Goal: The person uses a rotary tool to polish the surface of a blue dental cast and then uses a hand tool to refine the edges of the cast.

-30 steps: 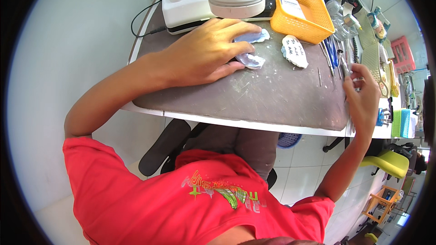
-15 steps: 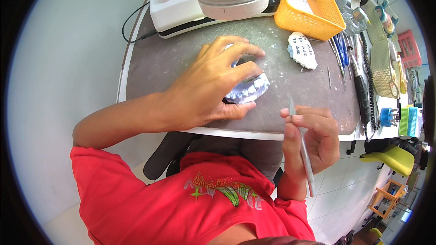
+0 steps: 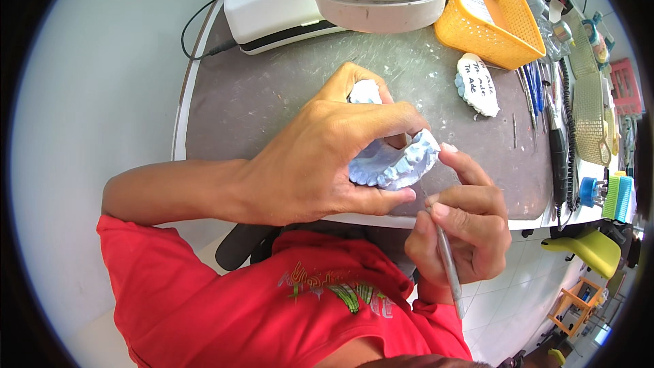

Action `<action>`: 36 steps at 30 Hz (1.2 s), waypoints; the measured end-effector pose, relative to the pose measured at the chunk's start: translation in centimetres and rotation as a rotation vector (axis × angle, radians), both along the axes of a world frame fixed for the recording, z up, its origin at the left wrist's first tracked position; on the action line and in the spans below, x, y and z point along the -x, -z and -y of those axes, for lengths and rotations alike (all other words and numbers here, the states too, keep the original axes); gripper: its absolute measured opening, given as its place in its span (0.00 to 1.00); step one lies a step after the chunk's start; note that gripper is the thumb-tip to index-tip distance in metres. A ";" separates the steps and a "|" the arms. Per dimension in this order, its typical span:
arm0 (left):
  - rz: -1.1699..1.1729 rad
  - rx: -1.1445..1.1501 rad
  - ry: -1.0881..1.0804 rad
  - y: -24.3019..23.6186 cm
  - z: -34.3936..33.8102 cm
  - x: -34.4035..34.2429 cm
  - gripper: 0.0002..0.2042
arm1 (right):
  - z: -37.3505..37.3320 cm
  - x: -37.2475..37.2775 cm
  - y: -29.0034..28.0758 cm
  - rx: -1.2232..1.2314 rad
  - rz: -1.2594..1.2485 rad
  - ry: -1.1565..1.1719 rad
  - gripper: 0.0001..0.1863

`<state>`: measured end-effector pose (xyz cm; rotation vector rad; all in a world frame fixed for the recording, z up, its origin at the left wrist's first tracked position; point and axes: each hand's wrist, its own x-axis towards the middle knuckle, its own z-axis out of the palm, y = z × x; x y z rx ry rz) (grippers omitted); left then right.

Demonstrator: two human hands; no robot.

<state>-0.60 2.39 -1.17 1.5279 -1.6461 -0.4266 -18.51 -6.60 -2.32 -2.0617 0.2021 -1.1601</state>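
My left hand (image 3: 306, 150) is closed around a pale blue plaster dental cast (image 3: 398, 167), fingers over the top and thumb along its lower side. The row of teeth faces me and to the right. In my right hand (image 3: 477, 221) is a slim metal craft knife (image 3: 449, 266), pinched like a pen with its handle slanting down toward me. Its thin blade points up at the cast's lower right edge, seemingly touching it. My right index finger reaches up beside the cast's right end.
A white ribbed suction nozzle (image 3: 378, 0) hangs over the bench, by a white box-shaped device (image 3: 272, 7). Another plaster cast (image 3: 482, 92) lies near the yellow basket (image 3: 521, 48). Several slim tools and a black handpiece (image 3: 559, 163) lie along the right side.
The cast has been lifted and tilted toward me in my left hand. My right hand has brought the knife blade to the cast's edge. The view has shifted slightly.
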 end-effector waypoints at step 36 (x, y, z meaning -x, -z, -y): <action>-0.001 -0.091 0.065 -0.4 0.2 -0.4 0.21 | 0.7 0.0 0.1 -0.061 0.025 -0.069 0.14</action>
